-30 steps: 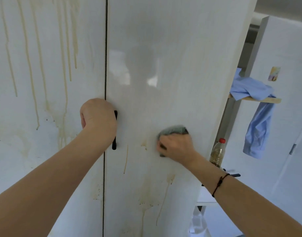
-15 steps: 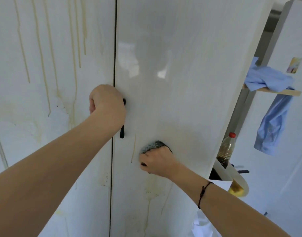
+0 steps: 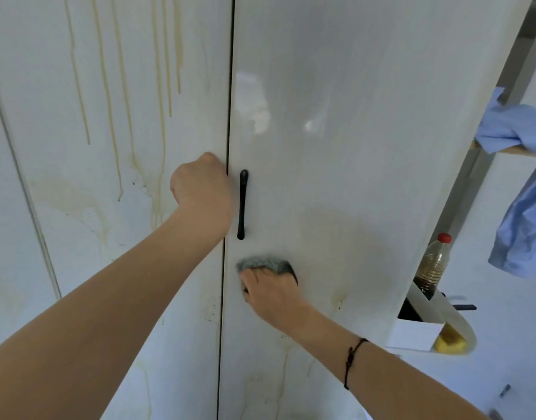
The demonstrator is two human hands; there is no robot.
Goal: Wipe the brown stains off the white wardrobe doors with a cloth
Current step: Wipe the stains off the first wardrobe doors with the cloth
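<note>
Two white wardrobe doors fill the view. The left door (image 3: 78, 237) carries long brown drip streaks (image 3: 109, 86) and smears. The right door (image 3: 366, 116) has a black handle (image 3: 242, 204), a small brown spot (image 3: 339, 302) and faint runs lower down (image 3: 284, 374). My right hand (image 3: 269, 295) grips a grey cloth (image 3: 265, 265) and presses it on the right door just below the handle, near the seam. My left hand (image 3: 201, 184) is curled in a fist at the left door's edge, seemingly round that door's handle, which the hand hides.
Past the right door's edge stands a brown-liquid bottle with a red cap (image 3: 433, 262), a white box (image 3: 415, 331) and a yellow sponge (image 3: 450, 344). A blue shirt (image 3: 521, 231) hangs from a wooden bar at the far right.
My right hand has slid the cloth left across the right door, from its middle to near the seam under the handle. The short streak by the handle is gone. My left hand stays put.
</note>
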